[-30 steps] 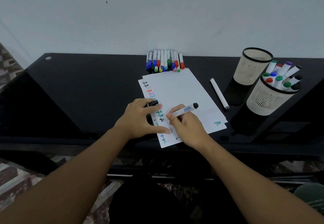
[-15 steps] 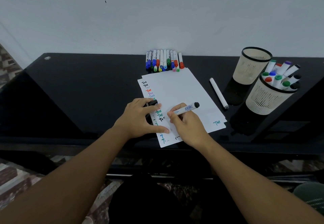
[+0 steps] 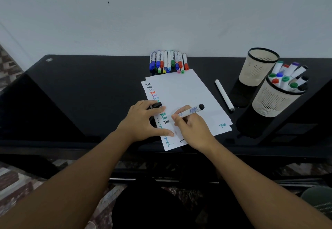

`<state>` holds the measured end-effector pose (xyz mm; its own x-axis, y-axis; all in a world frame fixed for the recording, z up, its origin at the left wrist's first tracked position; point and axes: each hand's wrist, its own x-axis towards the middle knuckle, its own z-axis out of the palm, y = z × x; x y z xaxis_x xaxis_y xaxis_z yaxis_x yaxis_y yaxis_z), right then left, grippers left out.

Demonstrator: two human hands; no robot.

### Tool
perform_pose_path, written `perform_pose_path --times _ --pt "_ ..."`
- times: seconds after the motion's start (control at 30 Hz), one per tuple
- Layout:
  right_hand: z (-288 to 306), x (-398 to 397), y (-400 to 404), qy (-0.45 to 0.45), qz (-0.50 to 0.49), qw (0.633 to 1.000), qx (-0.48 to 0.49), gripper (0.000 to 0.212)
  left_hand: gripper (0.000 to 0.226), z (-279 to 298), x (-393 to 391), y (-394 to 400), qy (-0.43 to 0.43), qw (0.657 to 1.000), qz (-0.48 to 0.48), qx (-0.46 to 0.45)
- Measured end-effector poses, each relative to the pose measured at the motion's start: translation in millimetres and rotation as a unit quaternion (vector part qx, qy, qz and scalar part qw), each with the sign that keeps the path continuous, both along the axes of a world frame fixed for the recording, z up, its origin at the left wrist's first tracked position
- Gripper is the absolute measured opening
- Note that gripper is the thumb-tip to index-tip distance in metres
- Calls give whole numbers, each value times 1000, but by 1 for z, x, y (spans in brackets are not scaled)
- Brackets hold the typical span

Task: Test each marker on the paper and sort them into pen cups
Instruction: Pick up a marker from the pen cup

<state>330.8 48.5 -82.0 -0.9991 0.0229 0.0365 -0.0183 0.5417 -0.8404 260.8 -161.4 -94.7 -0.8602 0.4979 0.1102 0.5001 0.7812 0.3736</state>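
My right hand [image 3: 192,128] grips a white marker with a black end [image 3: 191,110], its tip down on the white paper [image 3: 181,92] beside a black "Test" word. My left hand [image 3: 143,121] rests on the paper's left edge and holds a black cap [image 3: 156,105] between its fingers. A column of coloured "Test" words runs down the sheet's left side. A row of several capped markers [image 3: 168,61] lies beyond the paper by the wall. At the right, the near pen cup [image 3: 274,99] holds several markers. The far cup [image 3: 256,67] looks empty.
A plain white marker [image 3: 224,95] lies on the black glossy table [image 3: 80,94] between the paper and the cups. A white wall stands right behind the table. The table's front edge is just below my wrists.
My right hand has shifted the marker slightly while writing on the paper. My left hand has stayed where it was with the cap.
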Motion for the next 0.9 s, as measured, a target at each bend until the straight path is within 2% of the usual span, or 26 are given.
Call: perform_pose_path --times 0.27,0.7,0.77,0.83,0.9 --pt "1 1 -1 6 1 1000 22 13 114 1 0 0 -2 1000 -2 -1" --pt "5 4 -1 9 1 1000 14 13 105 1 3 0 -7 1000 -2 20" --pt "3 4 -1 13 -12 1000 -19 9 102 1 6 -1 -11 998 3 58" --pt "3 3 1 19 -23 995 -94 3 99 3 8 -2 -13 996 11 93" --pt "5 4 4 23 -21 987 -157 15 93 3 8 -1 -12 992 28 125"
